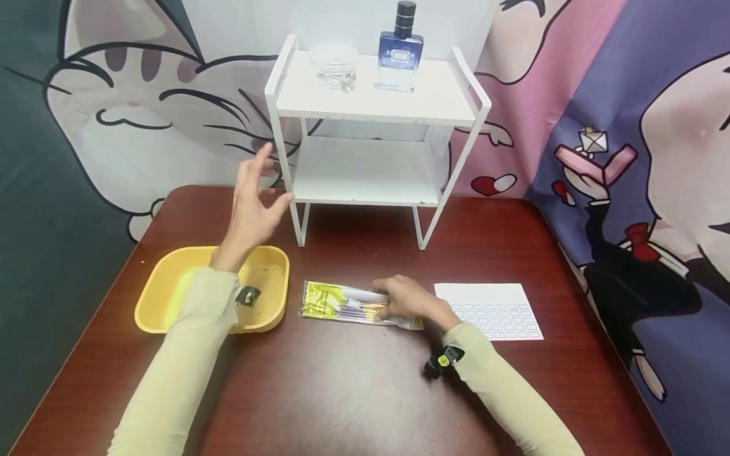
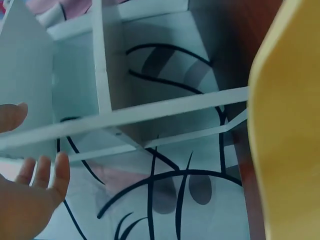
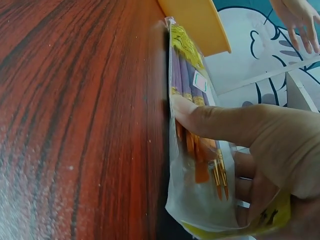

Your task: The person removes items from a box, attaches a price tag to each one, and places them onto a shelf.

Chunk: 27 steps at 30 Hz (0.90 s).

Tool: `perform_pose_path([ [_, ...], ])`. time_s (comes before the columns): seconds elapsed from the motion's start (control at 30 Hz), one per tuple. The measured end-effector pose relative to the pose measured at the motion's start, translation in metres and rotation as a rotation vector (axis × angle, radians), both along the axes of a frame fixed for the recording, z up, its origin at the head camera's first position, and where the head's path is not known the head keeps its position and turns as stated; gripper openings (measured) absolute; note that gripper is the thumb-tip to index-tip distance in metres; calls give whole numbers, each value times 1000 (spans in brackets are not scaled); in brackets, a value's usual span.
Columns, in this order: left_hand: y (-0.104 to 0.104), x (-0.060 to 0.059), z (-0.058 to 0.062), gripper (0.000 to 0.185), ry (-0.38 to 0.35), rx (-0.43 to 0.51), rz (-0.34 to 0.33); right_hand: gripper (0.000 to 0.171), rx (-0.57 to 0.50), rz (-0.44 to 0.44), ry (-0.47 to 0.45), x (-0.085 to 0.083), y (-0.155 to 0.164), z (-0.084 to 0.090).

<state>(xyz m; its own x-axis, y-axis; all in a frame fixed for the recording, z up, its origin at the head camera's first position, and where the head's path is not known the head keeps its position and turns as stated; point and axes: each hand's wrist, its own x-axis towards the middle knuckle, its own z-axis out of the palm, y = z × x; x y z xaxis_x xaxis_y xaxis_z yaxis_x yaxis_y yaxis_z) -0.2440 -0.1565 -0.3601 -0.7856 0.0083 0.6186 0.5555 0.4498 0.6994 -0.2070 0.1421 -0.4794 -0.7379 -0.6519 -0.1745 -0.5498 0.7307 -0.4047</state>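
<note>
My right hand [image 1: 393, 303] rests on a clear packet of paintbrushes [image 1: 336, 302] with a yellow printed end, lying flat on the dark red table [image 1: 342, 392]. In the right wrist view the thumb [image 3: 215, 122] lies across the packet [image 3: 192, 90] and the fingers curl behind it, so the hand grips it. My left hand [image 1: 256, 196] is raised in the air with fingers spread, holding nothing. It hovers beside the left post of the white shelf [image 1: 371, 104], above the far edge of the yellow tray [image 1: 156, 307]. In the left wrist view my left hand [image 2: 30, 185] is open before the shelf [image 2: 105, 65].
A blue perfume bottle [image 1: 400, 54] and a clear glass jar [image 1: 333, 66] stand on the shelf's top level. A white sheet of small labels [image 1: 490, 310] lies right of the packet. A cartoon curtain hangs behind the table.
</note>
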Motion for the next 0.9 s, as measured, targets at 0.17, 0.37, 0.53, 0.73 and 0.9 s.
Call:
perform_pose_path([
  [0.17,-4,-7,21,83,-43,40,-65,60,0,24,-13,-2,2,2],
  [0.37,-4,-9,32,79,-69,66,-128,67,-69,52,-131,-4,7,4],
  [0.53,-3,-15,27,74,-46,85,-139,68,-155,83,-225,-6,11,3],
  [0.73,-5,-23,17,71,11,86,-126,68,-204,133,-218,-6,14,2],
  [0.9,-9,-36,2,73,73,98,-117,67,-232,143,-238,-8,15,3],
])
